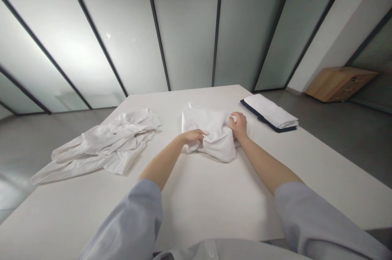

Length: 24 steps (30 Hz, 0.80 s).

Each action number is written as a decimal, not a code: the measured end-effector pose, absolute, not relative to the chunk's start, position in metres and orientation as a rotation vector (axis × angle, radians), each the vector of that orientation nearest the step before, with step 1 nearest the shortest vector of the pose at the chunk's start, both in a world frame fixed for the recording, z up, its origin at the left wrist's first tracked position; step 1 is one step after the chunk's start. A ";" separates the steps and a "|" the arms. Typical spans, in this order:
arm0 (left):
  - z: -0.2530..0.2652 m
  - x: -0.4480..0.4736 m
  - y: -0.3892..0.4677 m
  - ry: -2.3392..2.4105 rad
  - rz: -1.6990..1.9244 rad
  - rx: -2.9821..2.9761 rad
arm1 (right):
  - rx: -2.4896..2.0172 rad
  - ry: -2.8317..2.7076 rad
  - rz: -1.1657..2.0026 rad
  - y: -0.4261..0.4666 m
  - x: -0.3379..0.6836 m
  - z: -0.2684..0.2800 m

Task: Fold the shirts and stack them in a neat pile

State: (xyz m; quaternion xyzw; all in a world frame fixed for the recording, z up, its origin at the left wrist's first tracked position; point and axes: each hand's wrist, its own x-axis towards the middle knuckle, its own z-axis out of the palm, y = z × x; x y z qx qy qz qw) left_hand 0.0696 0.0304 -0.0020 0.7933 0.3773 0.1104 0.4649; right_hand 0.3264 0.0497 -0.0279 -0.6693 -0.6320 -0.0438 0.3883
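A crumpled white garment [219,141] lies bunched on the white table in front of me. My left hand [194,135] is closed on its left side, the fingers pinching a fold of the cloth. On the opposite side, my right hand [239,125] has its fingers curled at the garment's edge, with thumb and forefinger bent toward the cloth. Thin, shiny edges show at the back left of the bundle; whether they are plastic or cloth I cannot tell. The fingertips of both hands are partly hidden.
More white clothing [113,141] is heaped loosely on the left of the table [214,198]. At the back right lies a folded white cloth [271,109] on top of a folded dark blue one [286,130]. Frosted glass panels [186,27] and a wooden cabinet [333,82] stand beyond.
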 end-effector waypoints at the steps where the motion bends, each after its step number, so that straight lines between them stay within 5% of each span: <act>1: 0.000 0.066 0.034 0.949 0.251 2.012 | -1.738 -1.658 -0.091 0.049 0.325 -0.027; 7: 0.011 0.028 0.051 1.660 0.174 2.402 | -2.015 -2.019 0.068 0.034 0.302 -0.020; 12: 0.015 0.002 0.039 2.243 0.652 2.376 | -2.091 -2.134 -0.044 0.021 0.290 -0.005; 15: 0.022 0.007 0.022 2.218 0.782 2.350 | -2.131 -2.204 -0.112 0.017 0.286 0.002; 24: 0.003 0.045 -0.002 1.853 0.255 2.446 | -2.100 -2.434 -0.031 0.004 0.264 0.032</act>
